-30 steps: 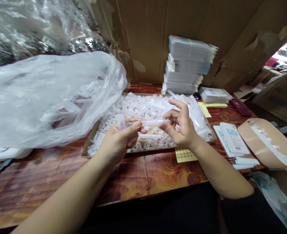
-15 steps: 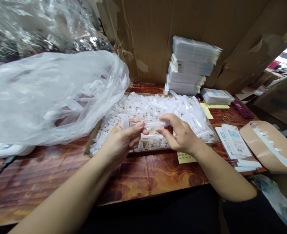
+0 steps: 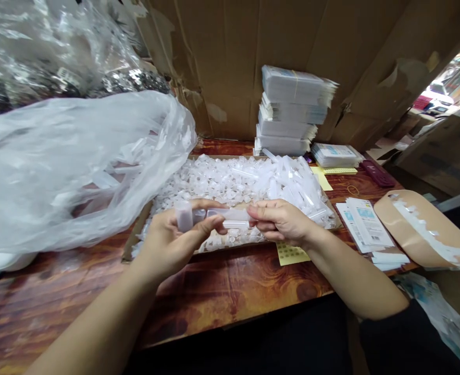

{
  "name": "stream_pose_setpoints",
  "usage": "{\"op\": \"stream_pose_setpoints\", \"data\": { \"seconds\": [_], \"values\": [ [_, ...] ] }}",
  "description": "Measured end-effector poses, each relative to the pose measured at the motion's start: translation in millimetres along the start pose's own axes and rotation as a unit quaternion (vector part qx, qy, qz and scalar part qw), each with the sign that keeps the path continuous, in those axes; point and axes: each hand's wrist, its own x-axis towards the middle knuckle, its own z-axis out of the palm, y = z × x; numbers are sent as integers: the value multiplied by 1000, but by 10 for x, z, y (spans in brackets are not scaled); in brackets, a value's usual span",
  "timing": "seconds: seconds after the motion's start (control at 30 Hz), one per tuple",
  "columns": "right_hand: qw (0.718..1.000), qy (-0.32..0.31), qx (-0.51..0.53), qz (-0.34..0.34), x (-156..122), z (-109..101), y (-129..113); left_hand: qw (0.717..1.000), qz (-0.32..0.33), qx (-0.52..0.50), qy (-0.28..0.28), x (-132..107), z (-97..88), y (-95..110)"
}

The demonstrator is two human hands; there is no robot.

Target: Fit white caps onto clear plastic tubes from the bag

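The left hand (image 3: 170, 249) grips a clear tube (image 3: 232, 214) and a short translucent piece (image 3: 184, 216); the right hand (image 3: 283, 221) pinches the tube's right end. The tube is held crosswise above a cardboard tray (image 3: 136, 235) of small plastic parts (image 3: 222, 178) on the tabletop (image 3: 230, 297).

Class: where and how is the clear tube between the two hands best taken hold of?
The clear tube is probably best pinched midway, from above: it lies roughly level, its middle bare between the left hand and the right hand.
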Motion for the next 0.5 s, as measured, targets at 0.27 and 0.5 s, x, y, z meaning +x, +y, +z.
{"op": "stream_pose_setpoints", "data": {
  "seconds": [0.27,0.5],
  "values": [
    [803,427,-350,-226,-178,-520,-248,997,-47,-55,15,107,-58,68],
    [660,516,-543,64,4,-1024,-180,978,-100,-174,53,174,-69,261]
  ]
}}
